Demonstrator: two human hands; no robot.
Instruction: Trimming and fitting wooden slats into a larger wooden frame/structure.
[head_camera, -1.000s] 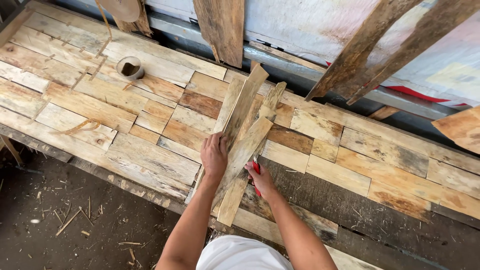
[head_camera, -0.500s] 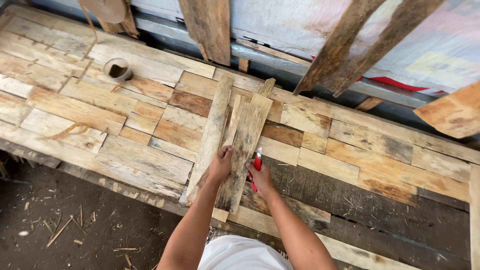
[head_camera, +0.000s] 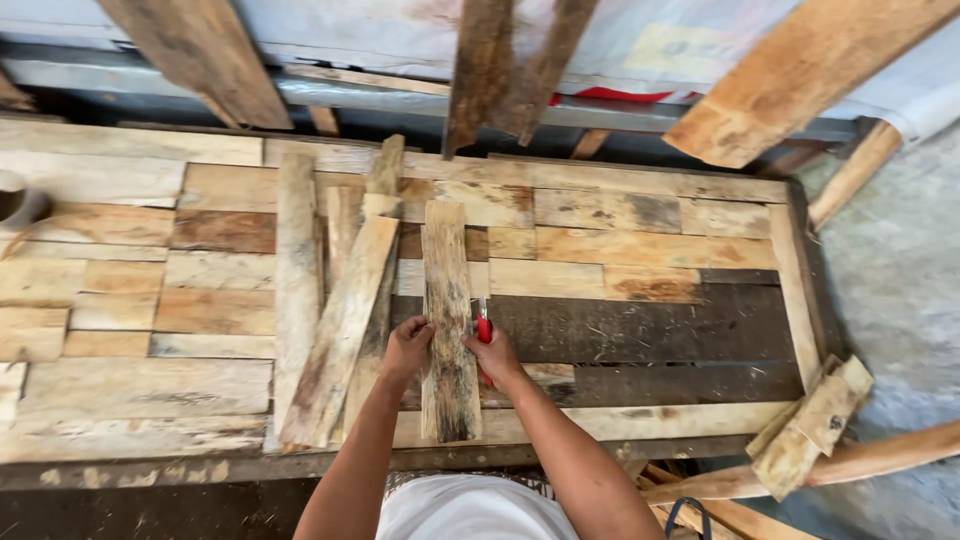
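While my left hand (head_camera: 408, 345) presses its fingers against the left edge of the weathered plank (head_camera: 448, 320), my right hand (head_camera: 497, 355) steadies the other edge, curled around a red-handled tool (head_camera: 484, 328) whose working end I cannot make out. The plank lies lengthwise away from me on the patchwork tabletop (head_camera: 620, 240), its near end reaching the table's front edge and its far end among the lighter boards. My left fingers are spread narrow and flat on the wood rather than gripping it; my right fingers are closed on the red handle while the heel of that hand rests by the plank.

As I judge it, the work is in its middle: this plank is placed under my hands but not fixed to anything I can see. Just to its left, several loose slats (head_camera: 340, 320) lie fanned and overlapping, not yet dealt with, and a small stack of offcuts (head_camera: 812, 425) sits at the table's right front corner.

The tabletop is pieced from many boards, pale at the left and dark at the right. A roll of tape (head_camera: 18, 200) rests at the far left. Rough planks (head_camera: 800, 75) lean against a pale sheeted wall (head_camera: 350, 35) behind, and the floor (head_camera: 900, 270) at the right looks like grey concrete.
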